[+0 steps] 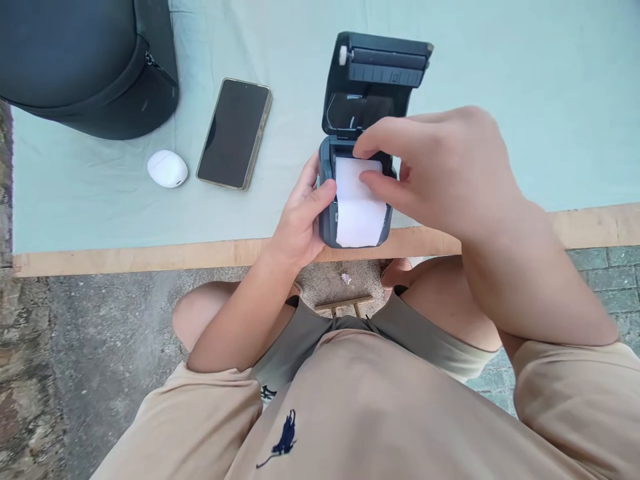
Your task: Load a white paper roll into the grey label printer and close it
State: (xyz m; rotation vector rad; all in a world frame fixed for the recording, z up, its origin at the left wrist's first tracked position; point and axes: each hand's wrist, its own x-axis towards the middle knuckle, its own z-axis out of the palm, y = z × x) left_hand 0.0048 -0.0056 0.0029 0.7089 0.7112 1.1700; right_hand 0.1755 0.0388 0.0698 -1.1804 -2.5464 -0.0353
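Observation:
My left hand [305, 213] is wrapped round the left side of a small dark portable label printer [327, 227], its thumb on the casing's edge. The printer's hinged lid [370, 87] stands swung up, with a black roller across its top. Inside the body sits a white paper roll [357, 200], and its loose end hangs over the front rim. My right hand [425, 163] reaches in from the right, thumb and forefinger curled round the top of the roll. The other right fingers are folded and partly hidden.
A dark phone [235, 133] in a clear case lies left of the printer, beside a white rounded mouse-like object [167, 169]. A black zipped bag [90, 67] stands at the upper left. The pale green cloth [525, 100] ends at a wooden table edge [150, 259].

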